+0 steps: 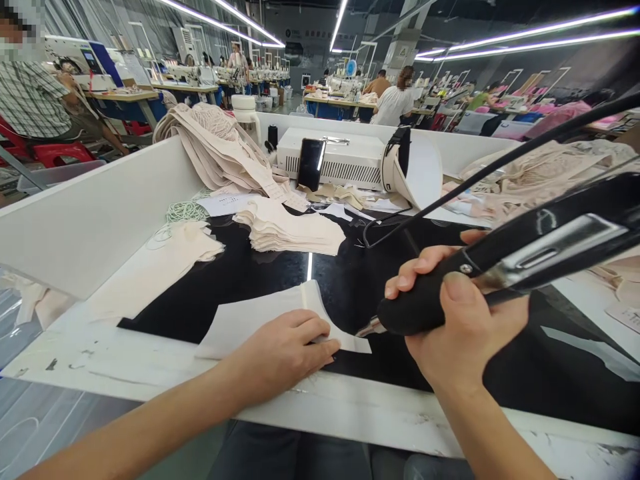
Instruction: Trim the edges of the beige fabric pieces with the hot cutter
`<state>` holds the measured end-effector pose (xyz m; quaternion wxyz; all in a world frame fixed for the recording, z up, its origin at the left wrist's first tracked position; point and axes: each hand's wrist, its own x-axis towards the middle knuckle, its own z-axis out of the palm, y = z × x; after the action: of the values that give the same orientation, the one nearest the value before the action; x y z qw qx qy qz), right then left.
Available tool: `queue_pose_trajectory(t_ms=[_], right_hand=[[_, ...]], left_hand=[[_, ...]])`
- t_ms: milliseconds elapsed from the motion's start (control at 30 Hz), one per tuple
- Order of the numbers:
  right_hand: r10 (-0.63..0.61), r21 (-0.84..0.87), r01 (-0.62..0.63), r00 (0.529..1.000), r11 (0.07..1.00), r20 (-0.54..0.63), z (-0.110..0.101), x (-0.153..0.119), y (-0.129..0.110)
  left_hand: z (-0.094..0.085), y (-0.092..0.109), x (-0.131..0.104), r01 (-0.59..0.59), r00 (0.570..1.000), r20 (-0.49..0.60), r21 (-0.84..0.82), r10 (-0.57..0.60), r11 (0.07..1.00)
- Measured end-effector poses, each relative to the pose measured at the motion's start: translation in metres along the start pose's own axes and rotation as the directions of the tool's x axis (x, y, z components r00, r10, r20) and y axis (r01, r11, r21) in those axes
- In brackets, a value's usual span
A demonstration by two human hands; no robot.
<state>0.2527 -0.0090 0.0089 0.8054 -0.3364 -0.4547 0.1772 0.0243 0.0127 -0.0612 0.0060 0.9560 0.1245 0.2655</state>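
Note:
My right hand (465,320) is wrapped around a black handheld tool (500,267) with a silver lever along its side. Its metal tip (370,327) points down-left at the curved edge of a white cut piece (260,317), which looks like fabric or thin sheet. On that piece rests my left hand (285,347), fingers bent and held together, pressing it near its narrow right end. What lies under the fingertips is hidden. Beyond it sits a stack of cream fabric pieces (295,227). More cream pieces (165,267) lie at the left.
A black mat (210,293) covers the white tabletop, bounded by a low wall (100,213). At the back stand a vented white box (335,157), a phone (311,164) and a fabric bundle (220,147). A black cable (475,180) crosses the right side. People sit farther off.

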Motion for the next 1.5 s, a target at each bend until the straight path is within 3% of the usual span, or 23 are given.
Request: queue_pose_trajectory(t_ms=[500,1100,1267,1500], right_hand=[[0.016,0.045,-0.014,0.999,0.999,-0.029,0.002,0.001,-0.003],[0.058,0.127,-0.066,0.996,0.99,0.063,0.01,-0.014,-0.006],[0.098,0.101,-0.1,0.995,0.99,0.022,0.014,-0.018,-0.006],[0.072,0.118,-0.074,0.997,0.99,0.018,0.001,-0.008,-0.012]], left_hand=[[-0.003,0.0,0.004,-0.018,0.998,-0.057,-0.011,0.017,1.0],[-0.003,0.0,0.002,0.009,1.0,0.025,-0.018,-0.009,1.0],[-0.004,0.0,0.003,0.001,1.0,0.017,-0.02,-0.001,1.0],[-0.003,-0.001,0.003,-0.004,0.999,-0.035,-0.026,0.003,1.0]])
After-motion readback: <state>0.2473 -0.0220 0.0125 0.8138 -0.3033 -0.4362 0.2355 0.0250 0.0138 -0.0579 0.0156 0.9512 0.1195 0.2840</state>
